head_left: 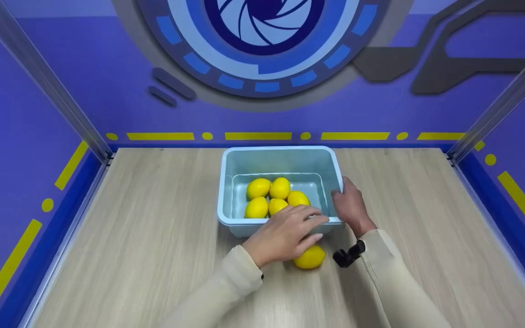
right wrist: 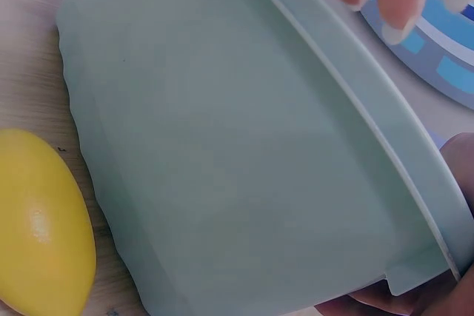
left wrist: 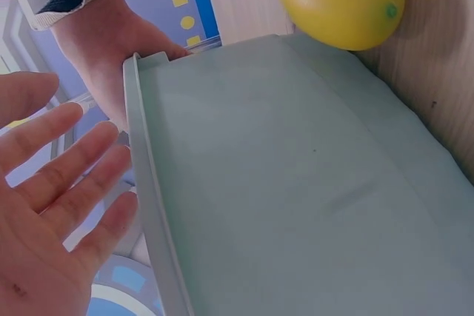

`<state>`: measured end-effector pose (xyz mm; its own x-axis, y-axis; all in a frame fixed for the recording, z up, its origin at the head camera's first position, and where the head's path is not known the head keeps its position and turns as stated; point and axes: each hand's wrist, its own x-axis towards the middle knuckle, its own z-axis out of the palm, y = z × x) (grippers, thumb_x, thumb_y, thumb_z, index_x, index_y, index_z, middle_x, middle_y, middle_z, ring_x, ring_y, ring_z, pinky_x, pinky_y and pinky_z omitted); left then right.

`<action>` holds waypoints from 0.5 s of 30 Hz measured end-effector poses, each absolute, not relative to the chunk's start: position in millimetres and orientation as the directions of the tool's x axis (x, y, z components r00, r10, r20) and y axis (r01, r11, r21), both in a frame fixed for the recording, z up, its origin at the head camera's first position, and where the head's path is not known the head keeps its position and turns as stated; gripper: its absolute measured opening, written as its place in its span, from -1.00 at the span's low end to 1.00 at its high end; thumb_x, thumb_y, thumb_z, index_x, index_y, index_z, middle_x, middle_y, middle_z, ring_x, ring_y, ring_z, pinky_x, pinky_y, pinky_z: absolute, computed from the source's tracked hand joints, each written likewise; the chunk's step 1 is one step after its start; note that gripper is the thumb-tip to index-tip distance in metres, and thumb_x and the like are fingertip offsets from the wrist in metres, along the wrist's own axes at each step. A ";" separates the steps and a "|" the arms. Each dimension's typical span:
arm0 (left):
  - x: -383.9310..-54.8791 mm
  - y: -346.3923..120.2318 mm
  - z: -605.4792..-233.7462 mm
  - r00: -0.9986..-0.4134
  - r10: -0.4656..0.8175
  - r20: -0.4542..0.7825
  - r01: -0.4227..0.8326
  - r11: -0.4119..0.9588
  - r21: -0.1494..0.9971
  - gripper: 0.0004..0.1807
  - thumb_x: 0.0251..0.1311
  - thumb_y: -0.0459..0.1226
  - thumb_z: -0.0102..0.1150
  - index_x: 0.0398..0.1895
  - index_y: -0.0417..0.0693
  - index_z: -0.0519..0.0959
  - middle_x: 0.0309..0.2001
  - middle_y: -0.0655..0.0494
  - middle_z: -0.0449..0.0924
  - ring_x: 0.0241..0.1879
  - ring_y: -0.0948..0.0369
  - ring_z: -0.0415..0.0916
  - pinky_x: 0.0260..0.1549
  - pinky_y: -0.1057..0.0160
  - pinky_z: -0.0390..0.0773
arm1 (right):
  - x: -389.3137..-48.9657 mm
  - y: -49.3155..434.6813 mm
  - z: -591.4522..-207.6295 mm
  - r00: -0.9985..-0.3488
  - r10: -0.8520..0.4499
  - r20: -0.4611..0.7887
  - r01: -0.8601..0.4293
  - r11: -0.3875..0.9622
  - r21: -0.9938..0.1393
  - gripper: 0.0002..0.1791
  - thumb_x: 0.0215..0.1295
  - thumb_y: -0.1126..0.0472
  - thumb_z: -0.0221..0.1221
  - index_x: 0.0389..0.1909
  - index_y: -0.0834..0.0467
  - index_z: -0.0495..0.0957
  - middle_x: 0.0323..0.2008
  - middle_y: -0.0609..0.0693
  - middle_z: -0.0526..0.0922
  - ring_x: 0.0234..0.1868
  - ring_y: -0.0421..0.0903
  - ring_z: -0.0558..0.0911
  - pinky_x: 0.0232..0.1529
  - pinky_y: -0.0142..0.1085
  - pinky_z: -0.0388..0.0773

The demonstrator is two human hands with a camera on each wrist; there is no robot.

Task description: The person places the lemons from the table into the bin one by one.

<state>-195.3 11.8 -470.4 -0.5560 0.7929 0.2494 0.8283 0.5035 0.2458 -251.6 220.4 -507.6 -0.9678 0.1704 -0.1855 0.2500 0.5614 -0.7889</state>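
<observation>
A pale blue-green plastic bin (head_left: 280,152) stands on the table with several yellow lemons (head_left: 258,187) inside. My right hand (head_left: 353,205) grips the bin's right rim near its front corner. Over the near rim, my left hand (head_left: 287,234) hovers with loosely extended fingers; in the left wrist view the left hand (left wrist: 59,212) holds nothing. One more lemon (head_left: 309,257) lies on the table in front of the bin, below the left hand. In the right wrist view this lemon (right wrist: 41,223) rests beside the bin's wall (right wrist: 222,123).
The wooden tabletop (head_left: 162,218) extends on both sides of the bin. A blue-purple printed panel (head_left: 107,82) rises behind it, with side panels and metal posts (head_left: 57,91) at the corners.
</observation>
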 end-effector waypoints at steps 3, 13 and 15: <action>-193.2 11.2 -470.6 -0.548 0.795 0.261 0.833 0.490 0.257 -0.58 0.43 -0.01 -0.11 0.27 0.14 0.44 0.19 0.21 0.51 0.18 0.27 0.45 0.29 0.27 0.39 | -251.5 219.8 -507.3 -0.963 0.170 -0.209 0.269 0.548 -0.792 -0.50 0.44 0.27 -0.20 0.37 0.26 0.15 0.33 0.28 0.35 0.31 0.19 0.39 0.38 0.13 0.24; -185.9 7.8 -477.2 -0.498 0.802 0.331 0.866 0.440 0.238 -0.60 0.44 -0.05 -0.10 0.25 0.12 0.46 0.15 0.20 0.53 0.10 0.30 0.49 0.18 0.40 0.47 | -252.7 219.1 -507.3 -0.964 0.187 -0.192 0.265 0.560 -0.785 -0.50 0.43 0.30 -0.18 0.37 0.29 0.18 0.33 0.30 0.34 0.33 0.19 0.37 0.38 0.11 0.24; -184.7 7.1 -478.4 -0.491 0.802 0.340 0.871 0.436 0.227 -0.60 0.43 -0.06 -0.09 0.25 0.11 0.46 0.15 0.19 0.53 0.09 0.30 0.50 0.16 0.41 0.48 | -253.3 218.8 -506.7 -0.962 0.189 -0.195 0.269 0.559 -0.784 -0.50 0.43 0.30 -0.19 0.37 0.30 0.17 0.34 0.30 0.33 0.35 0.19 0.36 0.39 0.11 0.23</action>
